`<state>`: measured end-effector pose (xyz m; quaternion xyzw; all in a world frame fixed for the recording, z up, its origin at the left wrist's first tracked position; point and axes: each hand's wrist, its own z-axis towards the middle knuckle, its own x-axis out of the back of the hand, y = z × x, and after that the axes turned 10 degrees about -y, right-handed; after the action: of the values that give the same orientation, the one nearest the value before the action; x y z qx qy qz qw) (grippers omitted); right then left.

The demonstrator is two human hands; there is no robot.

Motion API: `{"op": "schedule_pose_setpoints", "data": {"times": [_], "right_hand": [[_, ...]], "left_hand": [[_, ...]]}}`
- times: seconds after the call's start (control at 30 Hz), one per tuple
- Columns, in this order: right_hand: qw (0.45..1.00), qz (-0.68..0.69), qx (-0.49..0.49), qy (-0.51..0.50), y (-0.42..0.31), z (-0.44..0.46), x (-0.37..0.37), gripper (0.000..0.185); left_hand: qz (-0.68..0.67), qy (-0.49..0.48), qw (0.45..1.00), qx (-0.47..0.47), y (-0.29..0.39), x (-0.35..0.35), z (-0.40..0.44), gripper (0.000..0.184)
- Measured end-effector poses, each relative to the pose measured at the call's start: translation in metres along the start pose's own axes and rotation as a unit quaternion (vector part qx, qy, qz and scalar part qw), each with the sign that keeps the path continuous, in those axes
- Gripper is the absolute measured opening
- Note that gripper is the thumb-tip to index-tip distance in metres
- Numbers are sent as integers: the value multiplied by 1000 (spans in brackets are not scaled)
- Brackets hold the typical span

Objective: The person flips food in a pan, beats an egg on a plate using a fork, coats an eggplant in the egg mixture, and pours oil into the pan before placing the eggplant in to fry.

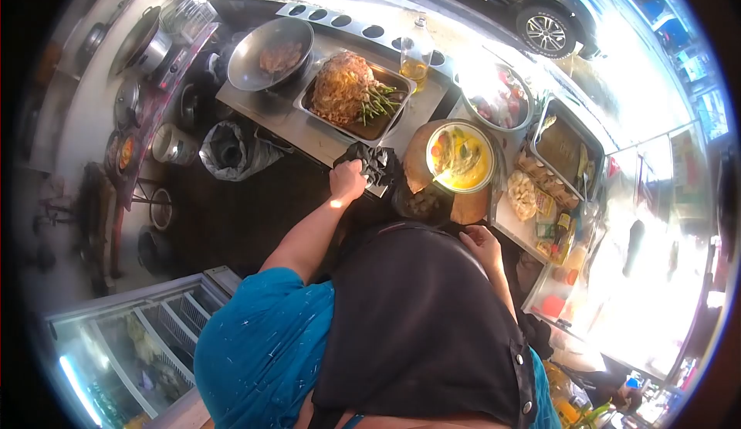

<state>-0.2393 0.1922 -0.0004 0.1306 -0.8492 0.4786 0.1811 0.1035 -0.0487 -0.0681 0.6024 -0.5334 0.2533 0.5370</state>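
My left hand [349,182] is closed on a crumpled black cloth [372,163] at the front edge of the steel counter. Just beyond it, a metal tray [394,124] bears a big browned piece of meat [340,85] and green beans [380,103]. My right hand [483,245] is low beside my dark apron [421,305], its fingers loosely bent and apart, with nothing visible in them. Nearest to it is a round wooden board [469,206]. A white bowl [488,182] of yellow liquid with vegetables and a utensil sits on the wood.
A steel pan [255,62] with meat stands back left, and an oil bottle [417,50] behind the tray. A bowl of cut vegetables [502,101], a bag of pale pieces [523,195] and a large tray [567,147] are right. A lined bin [231,155] stands on the floor left.
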Motion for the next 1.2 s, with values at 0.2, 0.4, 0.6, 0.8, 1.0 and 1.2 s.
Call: {"op": "schedule_pose_setpoints", "data": {"times": [0.2,0.4,0.6,0.8,1.0,1.2], "right_hand": [[997,65,6,-38,16,13,-13,40],[991,116,4,-72,3,17,-18,40],[958,241,-47,-145,-44,14,-26,41],[931,254,-20,-263,-94,42,-48,45],[913,213,-12,-349,-163,99,-92,47],[921,5,69,-384,-279,177,-160,38]], "left_hand": [[-85,17,996,15,2,7,-6,28],[-78,64,995,-7,-9,-9,-8,31],[-1,99,993,-68,-20,-6,-31,21],[-53,22,998,1,-56,22,-96,48],[-153,-424,871,195,-239,-63,-97,75],[-81,-268,890,359,-317,33,-115,75]]}}
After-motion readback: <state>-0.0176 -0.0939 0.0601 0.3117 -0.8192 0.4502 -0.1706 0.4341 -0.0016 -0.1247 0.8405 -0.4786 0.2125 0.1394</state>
